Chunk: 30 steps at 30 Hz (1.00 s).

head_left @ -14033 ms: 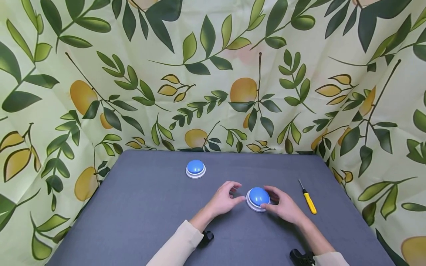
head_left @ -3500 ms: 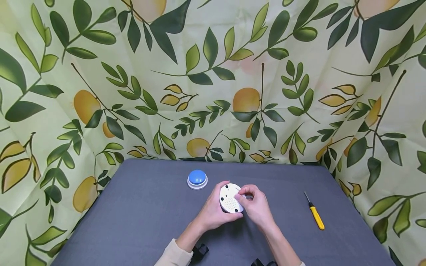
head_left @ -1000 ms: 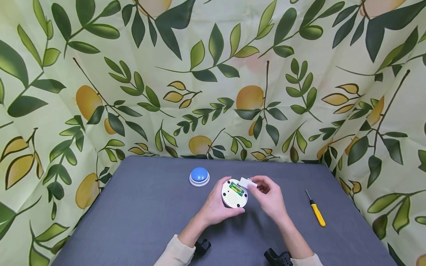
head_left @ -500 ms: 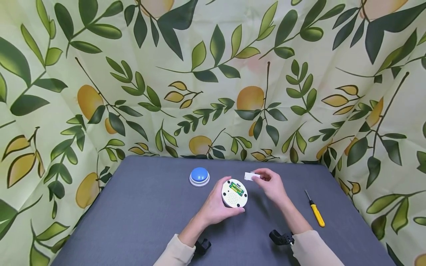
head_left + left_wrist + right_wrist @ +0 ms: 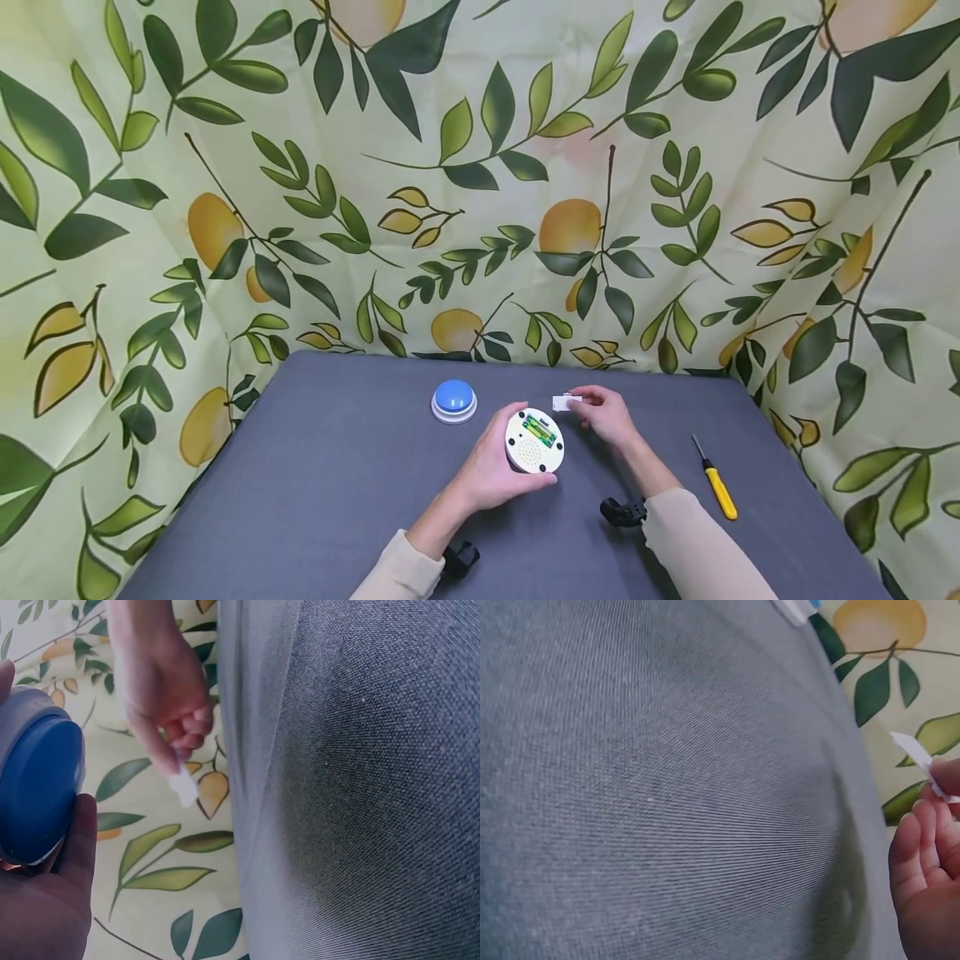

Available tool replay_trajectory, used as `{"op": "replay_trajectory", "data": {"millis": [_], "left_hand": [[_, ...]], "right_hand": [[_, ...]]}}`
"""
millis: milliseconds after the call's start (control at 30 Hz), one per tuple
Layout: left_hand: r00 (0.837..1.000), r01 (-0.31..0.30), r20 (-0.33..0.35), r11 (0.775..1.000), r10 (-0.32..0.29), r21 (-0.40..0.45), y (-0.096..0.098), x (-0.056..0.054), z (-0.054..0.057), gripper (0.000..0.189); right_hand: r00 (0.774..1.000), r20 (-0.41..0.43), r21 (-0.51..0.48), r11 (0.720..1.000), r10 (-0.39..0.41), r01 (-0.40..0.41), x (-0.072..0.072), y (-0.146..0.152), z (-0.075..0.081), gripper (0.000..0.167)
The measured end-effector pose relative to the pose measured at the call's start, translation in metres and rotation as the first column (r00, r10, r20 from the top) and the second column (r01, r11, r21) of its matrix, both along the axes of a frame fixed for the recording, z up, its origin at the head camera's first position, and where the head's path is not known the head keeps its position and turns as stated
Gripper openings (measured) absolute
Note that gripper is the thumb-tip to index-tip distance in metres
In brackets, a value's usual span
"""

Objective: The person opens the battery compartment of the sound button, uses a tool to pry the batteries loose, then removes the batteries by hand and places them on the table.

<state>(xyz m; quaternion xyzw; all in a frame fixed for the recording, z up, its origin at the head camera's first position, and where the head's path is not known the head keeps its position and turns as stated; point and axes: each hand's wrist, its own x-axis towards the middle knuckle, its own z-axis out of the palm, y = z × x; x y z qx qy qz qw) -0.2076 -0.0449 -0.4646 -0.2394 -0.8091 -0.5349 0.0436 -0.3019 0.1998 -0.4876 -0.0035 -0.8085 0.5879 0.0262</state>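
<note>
My left hand (image 5: 489, 468) grips a round white-and-blue push button (image 5: 529, 455) by its rim, its underside turned up toward the head camera. In that underside the battery compartment lies uncovered, with green-and-gold batteries (image 5: 539, 431) inside. The blue dome (image 5: 41, 791) of this button faces the left wrist camera. Between thumb and fingertips my right hand (image 5: 606, 414) pinches a small white battery cover (image 5: 564, 403), just beyond the button and apart from it. The same cover (image 5: 915, 754) shows edge-on in the right wrist view.
Another blue push button (image 5: 453, 398) stands dome up toward the back of the grey table (image 5: 337, 467). On the right lies a screwdriver (image 5: 720, 490) with a yellow handle, its tip pointing away. A leaf-patterned cloth (image 5: 495, 208) hangs behind and at the sides.
The button was dome up on the table, then lifted and turned over. My right hand has taken the battery cover off and moved it away from the button, exposing the batteries.
</note>
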Motion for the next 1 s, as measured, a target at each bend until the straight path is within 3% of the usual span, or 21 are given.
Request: {"op": "replay_trajectory", "data": {"millis": [200,433,700,1000], "left_hand": [[1.0,-0.004,-0.003,1.0,0.004,0.004,-0.001,0.001,0.0,0.1],[1.0,-0.005,0.003,1.0,0.005,-0.007,-0.002,0.003,0.0,0.1],[1.0,-0.012,-0.008,1.0,0.012,-0.015,-0.002,0.002,0.002,0.1],[1.0,-0.02,-0.006,0.999,0.02,-0.03,-0.001,0.002,0.001,0.1]], "right_hand": [[1.0,0.014,0.151,0.988,0.003,-0.005,-0.005,-0.004,-0.012,0.026],[0.998,-0.048,0.337,0.942,0.029,-0.011,-0.008,-0.004,-0.018,0.021],[0.998,-0.064,0.375,0.927,0.023,0.003,-0.013,0.0,-0.02,0.023],[0.995,-0.082,0.478,0.878,0.058,-0.012,-0.002,0.011,-0.016,0.031]]}}
